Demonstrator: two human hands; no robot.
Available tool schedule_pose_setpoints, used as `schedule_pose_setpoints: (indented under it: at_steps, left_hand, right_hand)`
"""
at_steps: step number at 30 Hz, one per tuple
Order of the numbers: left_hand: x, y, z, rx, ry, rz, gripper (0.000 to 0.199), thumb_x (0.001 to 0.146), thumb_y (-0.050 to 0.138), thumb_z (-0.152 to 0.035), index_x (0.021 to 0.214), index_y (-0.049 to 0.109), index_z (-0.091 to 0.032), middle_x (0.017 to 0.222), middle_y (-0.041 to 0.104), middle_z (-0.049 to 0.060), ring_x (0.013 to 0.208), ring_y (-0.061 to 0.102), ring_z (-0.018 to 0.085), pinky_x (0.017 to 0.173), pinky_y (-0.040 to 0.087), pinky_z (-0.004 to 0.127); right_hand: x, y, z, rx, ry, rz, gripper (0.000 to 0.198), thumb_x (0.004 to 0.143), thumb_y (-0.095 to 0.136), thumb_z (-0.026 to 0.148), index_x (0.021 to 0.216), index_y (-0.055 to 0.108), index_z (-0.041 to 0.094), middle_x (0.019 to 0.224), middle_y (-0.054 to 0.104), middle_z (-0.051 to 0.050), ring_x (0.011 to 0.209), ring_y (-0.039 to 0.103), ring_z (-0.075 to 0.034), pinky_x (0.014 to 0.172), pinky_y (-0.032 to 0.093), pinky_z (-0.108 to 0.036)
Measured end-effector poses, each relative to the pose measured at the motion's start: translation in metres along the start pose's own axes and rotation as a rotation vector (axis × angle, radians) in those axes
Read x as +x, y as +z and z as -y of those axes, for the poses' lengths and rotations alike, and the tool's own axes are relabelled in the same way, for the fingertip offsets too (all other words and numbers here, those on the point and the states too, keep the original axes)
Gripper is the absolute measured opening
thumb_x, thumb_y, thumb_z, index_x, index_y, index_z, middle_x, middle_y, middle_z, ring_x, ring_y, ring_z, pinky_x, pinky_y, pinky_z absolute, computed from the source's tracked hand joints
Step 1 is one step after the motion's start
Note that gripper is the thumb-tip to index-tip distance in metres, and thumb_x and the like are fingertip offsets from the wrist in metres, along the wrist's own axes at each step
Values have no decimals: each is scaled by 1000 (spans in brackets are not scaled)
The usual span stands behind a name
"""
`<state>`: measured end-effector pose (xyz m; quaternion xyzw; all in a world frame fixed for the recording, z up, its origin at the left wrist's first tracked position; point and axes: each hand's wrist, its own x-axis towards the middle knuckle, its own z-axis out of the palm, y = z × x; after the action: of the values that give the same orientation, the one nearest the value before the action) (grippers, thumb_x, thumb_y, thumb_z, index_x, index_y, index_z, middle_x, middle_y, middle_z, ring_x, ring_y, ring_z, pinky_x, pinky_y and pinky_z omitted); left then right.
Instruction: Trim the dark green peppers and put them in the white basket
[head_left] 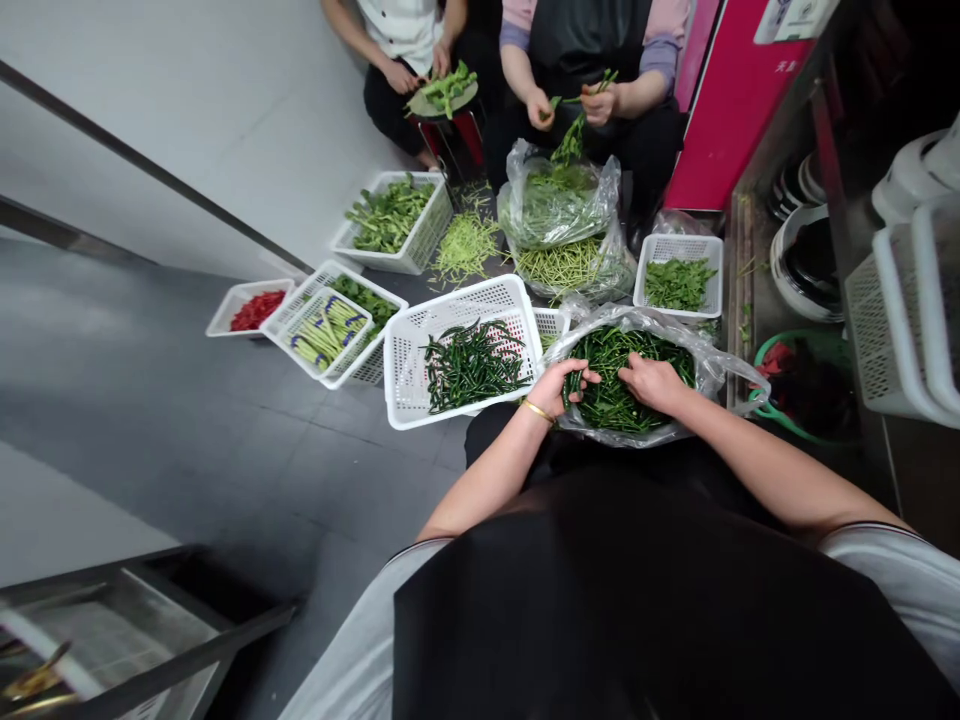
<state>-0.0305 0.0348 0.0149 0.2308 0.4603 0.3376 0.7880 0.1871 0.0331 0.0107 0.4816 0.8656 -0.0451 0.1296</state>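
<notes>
A clear plastic bag (709,370) lies open in front of me, full of thin dark green chili peppers (622,410). Over its left side my left hand (559,388), with a gold bangle at the wrist, is closed around several green chili peppers. My right hand (656,384) reaches into the middle of the bag, thumb and fingers pinched together at the stems of a green chili pepper; the tips are partly lost among the pile. Left of the bag stands a white perforated basket (409,360) holding loose green chili peppers (474,368).
Two people sit opposite, handling greens. Between us are a bag of green stems (562,265), a basket of greens (679,285) and trimmings (465,245) on the floor. Farther left are a basket with bundled stalks (360,345) and a red-filled basket (225,315). A green basin (795,425) stands right.
</notes>
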Motion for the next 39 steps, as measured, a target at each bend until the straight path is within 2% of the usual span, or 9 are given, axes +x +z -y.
schedule_pose_setpoints:
  at_steps: [5, 11, 14, 18, 21, 26, 30, 33, 39]
  left_hand:
    - [5, -3, 4, -76, -47, 42, 23, 68, 72, -24, 68, 51, -14, 56, 56, 0, 45, 46, 5, 38, 24, 16]
    - [-3, -3, 7, -88, -45, 136, 31, 64, 74, -23, 90, 61, -14, 60, 56, -2, 45, 48, 5, 38, 21, 15]
    - [-8, -1, 7, 16, -9, 98, 33, 63, 78, -26, 89, 63, -12, 54, 50, -5, 41, 42, 4, 37, 19, 16]
    - [-2, 13, 7, 246, 101, -29, 32, 62, 81, -28, 86, 66, -10, 61, 59, -1, 42, 43, 3, 37, 22, 17]
    - [9, 29, 9, 366, 190, -14, 28, 62, 82, -27, 80, 66, -11, 60, 59, -1, 42, 45, 3, 38, 26, 17]
    - [12, 38, 9, 546, 205, 80, 30, 61, 83, -30, 61, 59, -13, 48, 53, -4, 38, 42, 4, 37, 27, 17]
    - [6, 32, 8, 463, 161, 104, 29, 63, 82, -32, 64, 62, -11, 53, 57, -1, 38, 39, 2, 37, 25, 18]
    - [3, 23, 8, 190, 52, 97, 28, 67, 78, -34, 69, 61, -12, 58, 57, 0, 39, 38, 2, 37, 24, 19]
    - [-3, 1, 8, -196, -15, 150, 34, 66, 74, -33, 68, 44, -17, 53, 40, -7, 44, 40, 4, 38, 23, 16]
  right_hand:
    - [-4, -19, -26, 78, 191, -9, 31, 95, 37, 26, 112, 62, 19, 111, 61, -12, 83, 63, -21, 67, 41, -29]
    - [2, -7, 4, 4, -41, 42, 33, 96, 35, 22, 114, 62, 17, 111, 61, -16, 90, 64, -23, 67, 42, -29]
    - [10, -6, 5, 54, -10, -28, 30, 95, 37, 20, 106, 64, 13, 106, 63, -18, 90, 64, -23, 69, 43, -28]
    - [9, -19, -12, 426, 135, -273, 19, 89, 47, 25, 89, 63, 16, 92, 68, -10, 78, 63, -19, 70, 46, -28]
    - [3, -24, -8, 871, 179, -371, 14, 84, 51, 30, 80, 58, 19, 74, 67, -3, 64, 62, -15, 63, 47, -26]
    - [1, -22, 7, 1207, 129, -213, 21, 79, 59, 41, 77, 56, 20, 60, 63, 2, 51, 58, -14, 54, 45, -25]
    - [2, -26, 4, 863, 47, -299, 24, 87, 53, 38, 77, 61, 18, 71, 66, -4, 66, 60, -16, 62, 43, -25]
    - [3, -23, 1, 444, 136, -377, 30, 95, 42, 34, 95, 66, 16, 99, 66, -12, 84, 61, -20, 67, 40, -27]
    - [10, 4, 0, 41, 10, 28, 36, 97, 36, 21, 123, 60, 25, 114, 57, -12, 88, 61, -19, 65, 37, -26]
